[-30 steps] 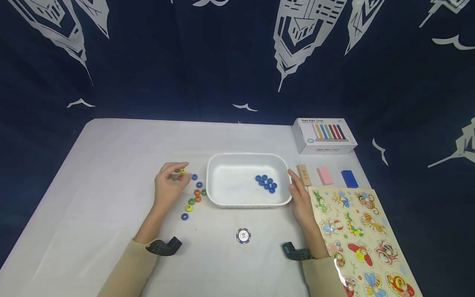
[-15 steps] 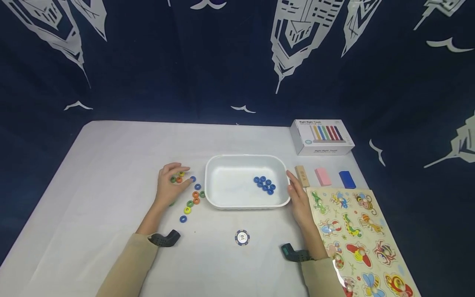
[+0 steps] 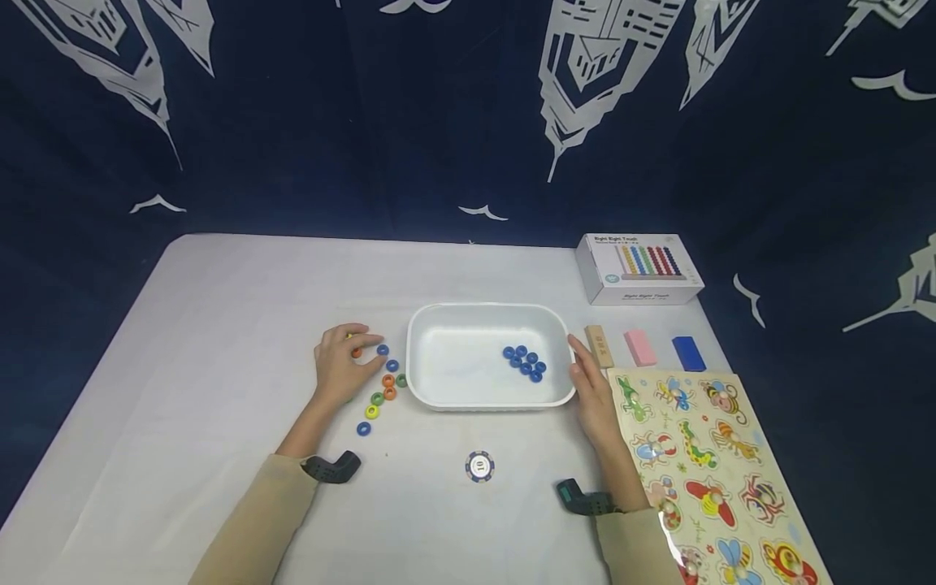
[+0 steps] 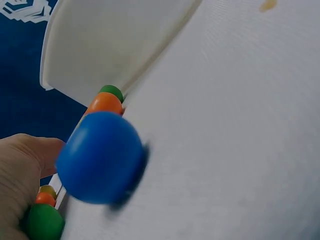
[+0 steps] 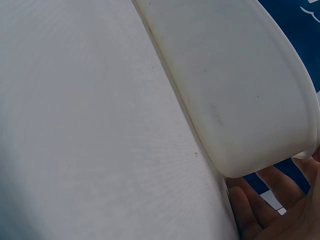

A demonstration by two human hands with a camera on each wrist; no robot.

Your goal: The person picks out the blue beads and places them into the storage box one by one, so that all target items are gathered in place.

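My left hand [image 3: 342, 367] reaches over loose ring beads on the left. Its thumb and a bent finger stand on either side of a blue bead [image 3: 383, 350], which lies on the table; contact cannot be made out. An orange bead [image 3: 356, 353] shows partly beneath that hand. In the left wrist view a nearer blue bead [image 4: 100, 157] looms large, with the thumb [image 4: 49, 152] beyond it. My right hand [image 3: 595, 398] rests against the right end of the white tray [image 3: 453, 398], fingers fairly straight along the rim. Several blue beads [image 3: 526, 368] lie in the tray.
More beads, orange [image 3: 388, 380], green [image 3: 377, 398] and yellow [image 3: 371, 412], lie left of the tray. A poker chip [image 3: 479, 466] sits in front. Wooden [image 3: 599, 346], pink [image 3: 640, 348] and blue [image 3: 689, 353] blocks, an insect puzzle board [image 3: 712, 463] and a box [image 3: 640, 270] occupy the right.
My left hand has shifted slightly right, bringing its thumb and finger closer around the blue bead. The right hand stays at the tray, and the tray has not moved.
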